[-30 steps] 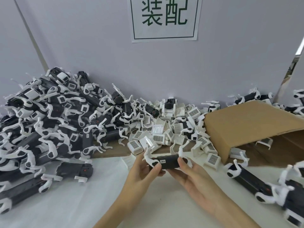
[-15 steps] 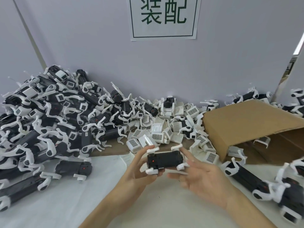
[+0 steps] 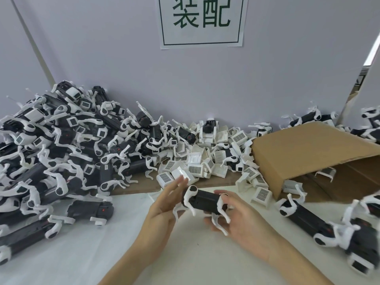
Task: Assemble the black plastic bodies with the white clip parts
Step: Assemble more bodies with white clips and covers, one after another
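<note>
Cardboard box [image 3: 304, 153] lying on its side at the right of the table [image 3: 102, 254], loose clips [image 3: 197, 161] heaped left of the box, big pile of assembled bodies [image 3: 51, 145] farther left, sign [image 3: 202, 21] on the wall behind.

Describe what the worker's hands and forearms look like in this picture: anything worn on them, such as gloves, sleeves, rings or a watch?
Both are bare. The left hand and right hand wear no gloves, and no rings show on the visible fingers. Both forearms are uncovered down to the frame's bottom edge: no sleeves, watch or wristband in view.
</note>
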